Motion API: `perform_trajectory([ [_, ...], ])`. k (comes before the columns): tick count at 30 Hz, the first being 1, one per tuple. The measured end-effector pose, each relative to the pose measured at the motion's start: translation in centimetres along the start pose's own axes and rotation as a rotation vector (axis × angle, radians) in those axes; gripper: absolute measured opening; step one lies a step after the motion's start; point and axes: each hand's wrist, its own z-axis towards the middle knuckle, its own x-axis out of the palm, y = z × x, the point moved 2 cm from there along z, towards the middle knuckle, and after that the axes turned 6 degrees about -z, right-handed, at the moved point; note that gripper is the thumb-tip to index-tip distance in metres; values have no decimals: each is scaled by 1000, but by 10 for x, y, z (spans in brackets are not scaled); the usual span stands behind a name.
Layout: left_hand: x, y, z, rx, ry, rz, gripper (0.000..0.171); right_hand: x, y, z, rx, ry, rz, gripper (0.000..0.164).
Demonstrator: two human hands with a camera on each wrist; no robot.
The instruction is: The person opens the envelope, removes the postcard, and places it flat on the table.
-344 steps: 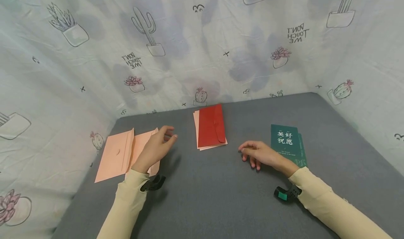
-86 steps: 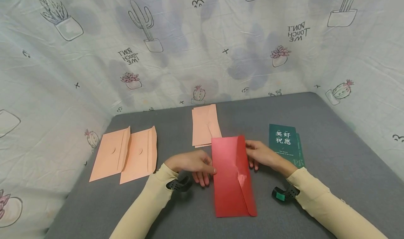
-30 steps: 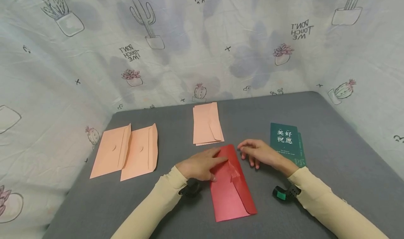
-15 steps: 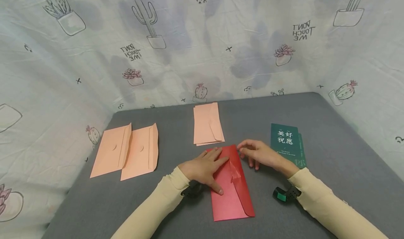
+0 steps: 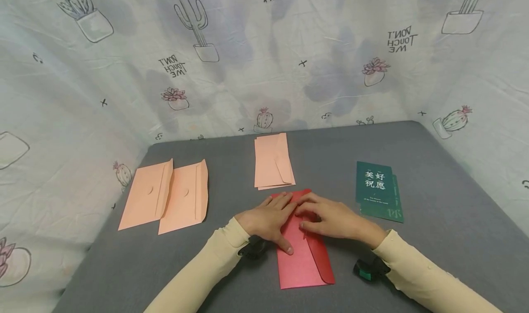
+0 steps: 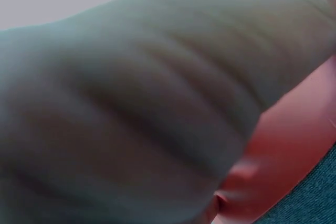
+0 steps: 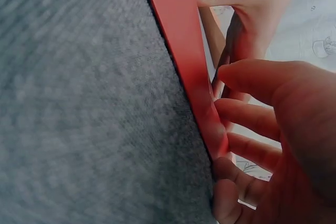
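A red envelope [image 5: 295, 269] lies on the grey table, its long flap along the right side. My left hand [image 5: 268, 222] presses flat on its upper left part, fingers spread and thumb pointing down across the paper. My right hand [image 5: 334, 219] reaches over from the right, bent fingertips at the upper part of the flap. In the right wrist view, thumb and fingers sit at the edge of the red envelope [image 7: 181, 40], with a gap between thumb and index finger. The left wrist view is mostly filled by my left hand [image 6: 131, 103], the red envelope [image 6: 283, 156] showing beyond it.
Two pink envelopes [image 5: 145, 196] lie side by side at the left, slightly overlapping. More pink envelopes [image 5: 270, 161] are stacked at the back middle. Green cards [image 5: 374, 184] with white characters overlap at the right. A patterned curtain [image 5: 264, 51] surrounds the table.
The red envelope came from the back stack to the front middle. My left hand then spread flat on it. In the last half second, my right hand moved left onto its flap.
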Motion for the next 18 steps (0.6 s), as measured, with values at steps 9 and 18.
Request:
perform_trajectory([
  [9, 0, -1, -1, 8, 4, 3, 121, -2, 0, 1, -4, -45, 39, 12],
  [18, 0, -1, 0, 9, 15, -14, 120, -3, 1, 1, 55, -53, 63, 9],
])
